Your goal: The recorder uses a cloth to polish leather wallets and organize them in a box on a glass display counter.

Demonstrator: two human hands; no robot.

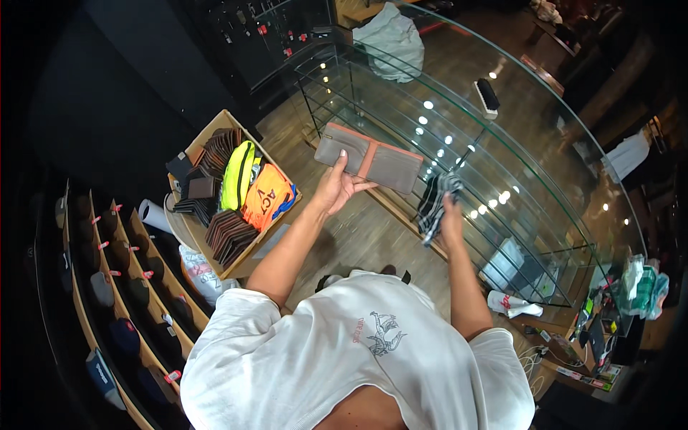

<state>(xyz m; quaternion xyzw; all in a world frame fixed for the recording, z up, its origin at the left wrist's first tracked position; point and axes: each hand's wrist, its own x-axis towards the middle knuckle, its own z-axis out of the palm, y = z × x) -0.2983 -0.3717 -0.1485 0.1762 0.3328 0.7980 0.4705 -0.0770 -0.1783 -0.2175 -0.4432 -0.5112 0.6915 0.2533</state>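
Observation:
My left hand [337,188] grips an unfolded brown wallet [347,152] with orange-tan trim, thumb on its inner face and fingers beneath. The wallet is spread flat in front of me, over the near edge of the glass display case. To its right, my right hand [451,226] is closed round a bunched black, white and grey striped cloth [434,201]. The cloth hangs beside the wallet's right end, apart from it. On the glass top, farther off, lies a brush [486,98] with dark bristles and a pale back.
A box [287,222] at left holds many wallets [231,235], a neon yellow pouch [238,175] and an orange bag [266,193]. Shelves of caps [126,335] line the far left. The glass display case [530,208] curves across the right, with a white bag [390,43] beyond.

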